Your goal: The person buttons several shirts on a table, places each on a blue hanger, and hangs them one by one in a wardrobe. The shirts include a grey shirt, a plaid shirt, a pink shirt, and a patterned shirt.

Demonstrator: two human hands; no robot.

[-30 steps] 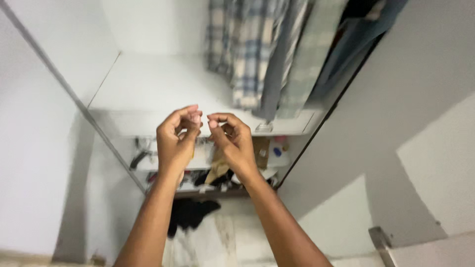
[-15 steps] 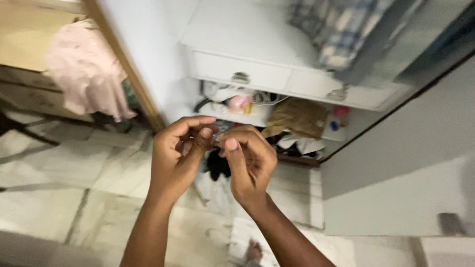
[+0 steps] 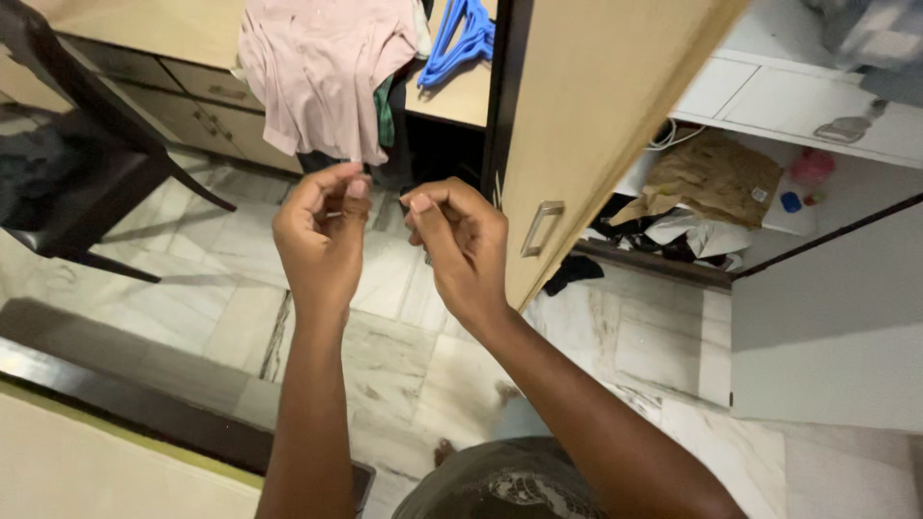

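- The floor (image 3: pixel 673 356) is laid with pale marble tiles, seen from above between the furniture
- A tan wardrobe door (image 3: pixel 606 125) stands ajar at the upper middle, with a metal handle (image 3: pixel 541 228) fixed near its lower edge
- A dark chair (image 3: pixel 67 183) is set on the floor at the left, well apart from the hands
- A pink shirt (image 3: pixel 322 72) is draped over the edge of a tabletop (image 3: pixel 461 91) at the top, above a row of drawers (image 3: pixel 207 106)
- Blue hangers (image 3: pixel 461 38) are laid on that tabletop, just beside the shirt
- A crumpled brown bag (image 3: pixel 711 178) is seen on the low wardrobe shelf at the right, among dark and white clothes (image 3: pixel 663 231)
- The left hand (image 3: pixel 322 240) is raised in front of the chest, its thumb and forefinger pinched together at the top, the other fingers curled in
- The right hand (image 3: pixel 461 245) is held just beside it, fingers bent inward and the thumb pressed to the forefinger; the door handle is the nearest thing behind it
- The two hands are held close but apart, fingertips turned toward each other
- Whatever is pinched between the fingertips is too small to be made out, so it cannot be told whether anything is held
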